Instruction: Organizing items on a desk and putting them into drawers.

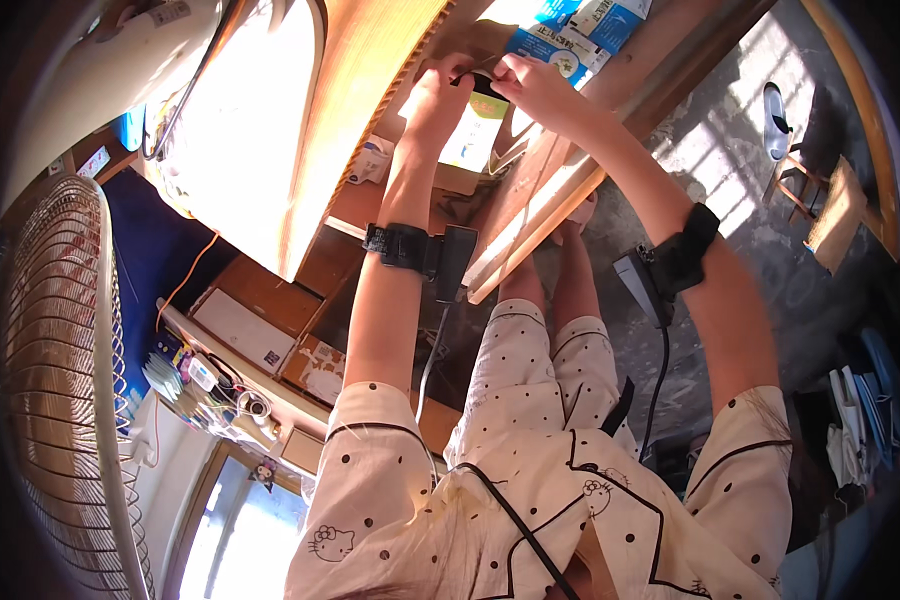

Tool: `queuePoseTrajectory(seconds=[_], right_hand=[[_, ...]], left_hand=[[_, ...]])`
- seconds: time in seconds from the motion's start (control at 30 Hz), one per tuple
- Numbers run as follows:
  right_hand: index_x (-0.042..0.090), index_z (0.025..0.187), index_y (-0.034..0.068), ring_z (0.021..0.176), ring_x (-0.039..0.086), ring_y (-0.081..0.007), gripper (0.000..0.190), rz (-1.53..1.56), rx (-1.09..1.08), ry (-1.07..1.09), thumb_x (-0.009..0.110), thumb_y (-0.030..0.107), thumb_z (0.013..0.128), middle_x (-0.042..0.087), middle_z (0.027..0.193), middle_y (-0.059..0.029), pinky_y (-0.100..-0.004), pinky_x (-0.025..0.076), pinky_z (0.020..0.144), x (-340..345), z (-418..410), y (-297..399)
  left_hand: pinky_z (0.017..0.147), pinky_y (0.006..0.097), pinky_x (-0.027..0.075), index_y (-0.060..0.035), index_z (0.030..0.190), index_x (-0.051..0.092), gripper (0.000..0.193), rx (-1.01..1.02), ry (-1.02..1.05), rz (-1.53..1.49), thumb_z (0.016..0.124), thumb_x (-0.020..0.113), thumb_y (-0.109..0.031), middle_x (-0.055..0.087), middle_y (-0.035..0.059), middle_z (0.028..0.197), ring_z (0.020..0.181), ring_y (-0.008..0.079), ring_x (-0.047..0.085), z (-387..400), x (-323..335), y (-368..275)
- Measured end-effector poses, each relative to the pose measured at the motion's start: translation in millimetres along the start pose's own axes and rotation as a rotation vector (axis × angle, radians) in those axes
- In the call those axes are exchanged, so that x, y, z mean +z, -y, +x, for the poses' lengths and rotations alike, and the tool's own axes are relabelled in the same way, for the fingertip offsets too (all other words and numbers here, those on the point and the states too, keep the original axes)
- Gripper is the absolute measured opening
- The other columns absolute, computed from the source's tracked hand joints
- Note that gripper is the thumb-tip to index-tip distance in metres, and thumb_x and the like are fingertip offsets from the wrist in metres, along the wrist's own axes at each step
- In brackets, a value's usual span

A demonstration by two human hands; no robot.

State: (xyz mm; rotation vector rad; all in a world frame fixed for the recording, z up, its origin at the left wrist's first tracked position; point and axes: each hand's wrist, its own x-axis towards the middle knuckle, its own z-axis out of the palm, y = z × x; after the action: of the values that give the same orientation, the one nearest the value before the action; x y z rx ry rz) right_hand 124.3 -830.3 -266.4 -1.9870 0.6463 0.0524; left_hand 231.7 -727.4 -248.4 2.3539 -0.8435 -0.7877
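A small package (471,139) with a white and green printed front and a dark upper edge is in front of me, over an open wooden drawer (532,199). The bent fingers of my left hand (442,94) grip its upper left edge. At the upper right edge, the thumb and fingers of my right hand (532,86) pinch together. Something thin and brownish shows between the fingertips, too small to make out. Just right of my right hand lie several blue and white sachets (562,45) bearing writing.
A wooden panel (360,90) with a ridged edge stands left of my hands. A wire-caged fan (60,375) is at far left. A stool (829,202) and a pale shoe (775,120) are at right. Cabled devices are strapped to both forearms.
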Motion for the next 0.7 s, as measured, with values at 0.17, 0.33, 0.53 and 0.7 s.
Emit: queuePoseTrajectory(seconds=[0.17, 0.33, 0.53, 0.7], right_hand=[[0.053, 0.09, 0.003, 0.082, 0.056, -0.0221, 0.021, 0.047, 0.048, -0.008, 0.054, 0.02, 0.079, 0.057, 0.088, -0.0105, -0.0294, 0.045, 0.07, 13, -1, 1], [0.057, 0.085, 0.004, 0.081, 0.054, -0.025, 0.016, 0.222, -0.007, 0.022, 0.052, 0.017, 0.077, 0.053, 0.088, -0.0127, -0.0325, 0.043, 0.072, 6, 4, -17], [0.052, 0.094, 0.0, 0.079, 0.055, -0.0278, 0.021, 0.022, -0.093, -0.244, 0.052, 0.007, 0.075, 0.055, 0.087, -0.0157, -0.0324, 0.044, 0.069, 7, 12, -23], [0.054, 0.09, -0.001, 0.081, 0.054, -0.0303, 0.016, -0.012, -0.007, -0.206, 0.049, 0.005, 0.076, 0.056, 0.083, -0.0176, -0.0336, 0.043, 0.067, 12, 15, -21]], left_hand=[[0.071, 0.0288, 0.044, -0.0062, 0.102, 0.055, 0.026, -0.059, -0.035, -0.11, 0.078, 0.051, -0.016, 0.058, 0.0096, 0.089, 0.08, 0.0172, 0.056, 4, -3, 10], [0.072, 0.0317, 0.044, -0.0098, 0.101, 0.054, 0.023, 0.027, 0.011, -0.068, 0.081, 0.047, -0.017, 0.055, 0.0094, 0.091, 0.08, 0.0198, 0.055, 0, -5, 10], [0.076, 0.0319, 0.043, -0.0103, 0.102, 0.054, 0.024, 0.14, 0.071, -0.011, 0.08, 0.048, -0.018, 0.052, 0.0104, 0.095, 0.087, 0.0226, 0.053, -1, -6, 13], [0.08, 0.0319, 0.04, -0.0116, 0.105, 0.054, 0.028, 0.199, 0.174, 0.231, 0.079, 0.052, -0.022, 0.046, 0.0112, 0.102, 0.093, 0.0225, 0.05, 1, -8, 12]])
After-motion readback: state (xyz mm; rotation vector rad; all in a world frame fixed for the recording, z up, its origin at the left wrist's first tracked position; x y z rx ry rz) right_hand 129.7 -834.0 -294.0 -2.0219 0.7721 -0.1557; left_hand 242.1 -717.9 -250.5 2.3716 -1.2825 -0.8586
